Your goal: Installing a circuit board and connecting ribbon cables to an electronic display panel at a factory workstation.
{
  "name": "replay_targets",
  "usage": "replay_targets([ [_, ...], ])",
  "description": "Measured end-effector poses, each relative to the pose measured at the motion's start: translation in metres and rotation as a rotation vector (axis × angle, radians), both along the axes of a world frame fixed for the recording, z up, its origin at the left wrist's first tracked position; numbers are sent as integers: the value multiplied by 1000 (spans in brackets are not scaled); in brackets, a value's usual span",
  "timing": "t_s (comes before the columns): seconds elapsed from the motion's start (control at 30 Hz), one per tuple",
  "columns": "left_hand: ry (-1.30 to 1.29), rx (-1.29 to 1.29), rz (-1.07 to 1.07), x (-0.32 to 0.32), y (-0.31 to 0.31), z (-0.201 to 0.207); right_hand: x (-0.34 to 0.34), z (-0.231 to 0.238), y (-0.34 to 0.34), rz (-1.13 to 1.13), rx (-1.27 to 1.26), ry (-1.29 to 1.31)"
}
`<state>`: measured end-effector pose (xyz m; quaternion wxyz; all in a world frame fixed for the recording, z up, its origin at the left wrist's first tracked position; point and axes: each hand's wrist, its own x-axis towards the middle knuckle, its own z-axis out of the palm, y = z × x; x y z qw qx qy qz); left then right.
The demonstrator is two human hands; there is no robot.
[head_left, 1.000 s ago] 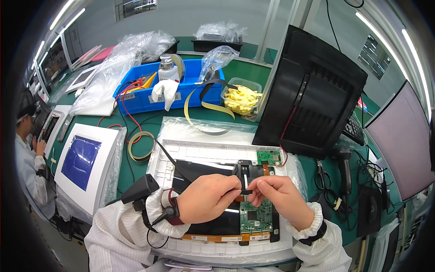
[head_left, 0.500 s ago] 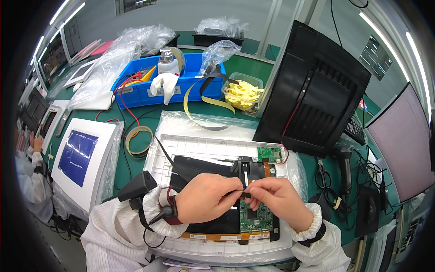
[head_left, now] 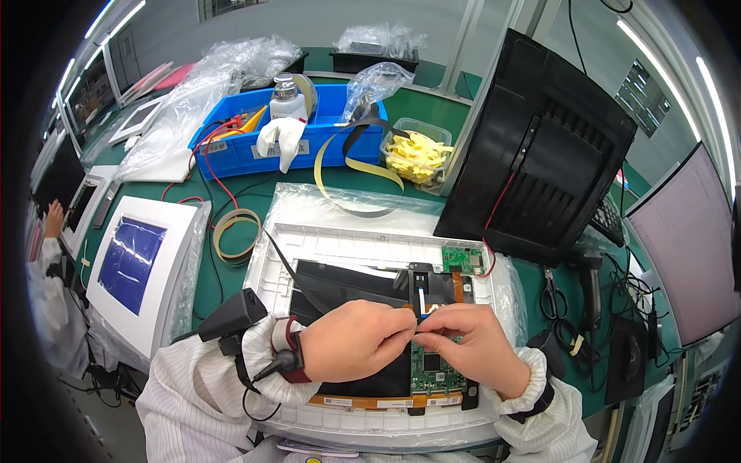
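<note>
A white plastic housing (head_left: 353,245) lies open before me, with a black panel (head_left: 340,276), a green circuit board (head_left: 436,376) and a smaller green board (head_left: 461,260) in it. My left hand (head_left: 359,339) and my right hand (head_left: 471,347) meet above the boards, fingertips pinched together. Between them is a small black strip, now mostly hidden by the fingers. A long black strip (head_left: 292,272) curves over the housing's upper left and runs behind my left hand. Just beyond my fingertips stands a white flat cable (head_left: 421,299). Orange flex film (head_left: 370,403) runs along the panel's near edge.
Left stands a white frame with a blue screen (head_left: 131,255), beside a tape roll (head_left: 236,236). Behind are a blue bin (head_left: 255,158) and a tub of yellow pieces (head_left: 417,157). A black monitor (head_left: 540,154), scissors (head_left: 553,297) and a scanner (head_left: 590,293) occupy the right.
My right fingers have closed in against my left fingertips, covering more of the small black strip. The whole view has shifted slightly. At far left, another person's hand has moved up.
</note>
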<state>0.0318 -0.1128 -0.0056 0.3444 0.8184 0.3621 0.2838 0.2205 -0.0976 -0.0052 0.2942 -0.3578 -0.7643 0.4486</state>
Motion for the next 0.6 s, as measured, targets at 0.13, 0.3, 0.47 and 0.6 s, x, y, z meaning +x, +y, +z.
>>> replay_targets([
  [0.13,5,-1,-17,-1,1,0,1,-3,1,-28,-74,-22],
  [0.3,-1,2,-33,1,0,-2,-1,0,0,-11,28,-22],
  [0.47,35,-29,-46,-1,1,-1,-8,-6,-1,30,218,-38],
  [0.6,-97,-211,-38,0,5,1,-7,-6,-5,10,430,-74],
])
